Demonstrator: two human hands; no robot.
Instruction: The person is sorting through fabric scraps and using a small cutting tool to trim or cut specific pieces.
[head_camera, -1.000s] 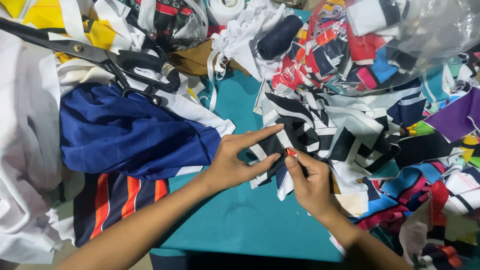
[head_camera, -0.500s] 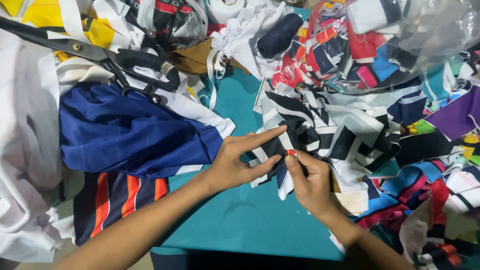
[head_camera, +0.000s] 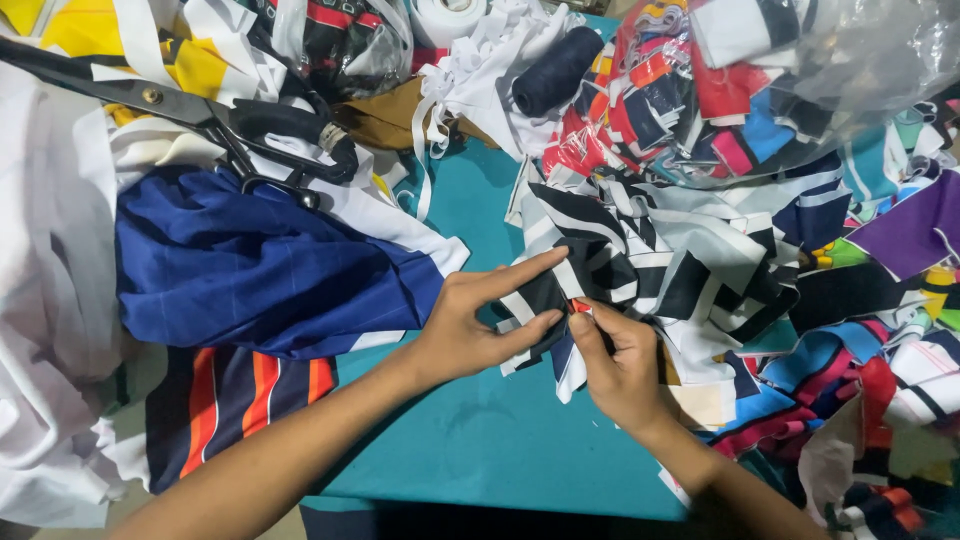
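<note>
The left hand (head_camera: 470, 335) lies on a black-and-white striped fabric piece (head_camera: 640, 260) near the middle of the teal counter (head_camera: 500, 440), its index finger stretched flat across the cloth and its thumb tucked under the folded edge, so that it pins and pinches the fabric at once. The right hand (head_camera: 620, 370) meets it from below, fingertips pressed together on a small red tool (head_camera: 580, 305) held right at that same edge; what kind of tool it is cannot be made out.

As a judgement, the work on this piece looks to be in hand rather than finished: the hands are busy at one corner only, and the rest of the striped cloth sprawls loose and crumpled to the right.

Left of the hands sits a folded navy blue cloth (head_camera: 260, 270), with large black-handled scissors (head_camera: 210, 110) resting above it on white and yellow fabric. At the top lie a dark navy thread spool (head_camera: 555, 70) and a clear plastic bag of mixed coloured scraps (head_camera: 760, 80). No readable labels or signs can be told apart; the bag is the only package in view
</note>
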